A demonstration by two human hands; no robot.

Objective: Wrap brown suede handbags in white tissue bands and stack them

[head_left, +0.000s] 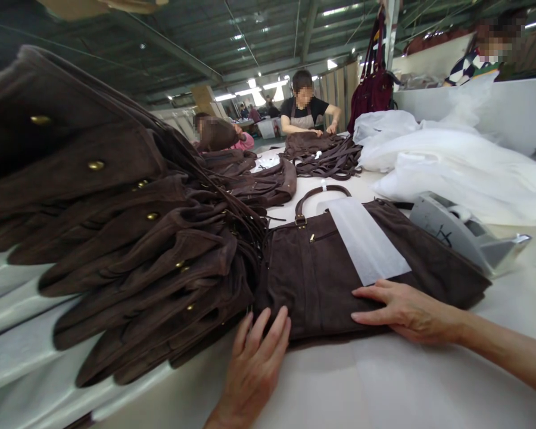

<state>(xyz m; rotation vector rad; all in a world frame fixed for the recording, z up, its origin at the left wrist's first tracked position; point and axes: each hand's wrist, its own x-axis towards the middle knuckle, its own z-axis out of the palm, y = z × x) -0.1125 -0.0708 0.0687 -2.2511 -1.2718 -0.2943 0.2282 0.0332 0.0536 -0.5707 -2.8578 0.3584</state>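
Observation:
A dark brown handbag [312, 286] lies flat on the pale table, its looped handle pointing away from me. Across its front rests a strip of white paper [366, 238]. My left hand [256, 363] touches the bag's near left corner with its fingers spread. On the near edge of the bag, just below the paper strip, lies my right hand [402, 310], its thumb and fingers apart. Neither hand is closed round anything.
Brown bags with brass studs are piled high at the left [138, 238]. A tape dispenser [464, 232] stands right of the bag, with white plastic wrapping [464, 167] behind. Across the table, a person [304, 110] handles another brown bag [310, 143]. A maroon bag [371, 89] hangs from a post.

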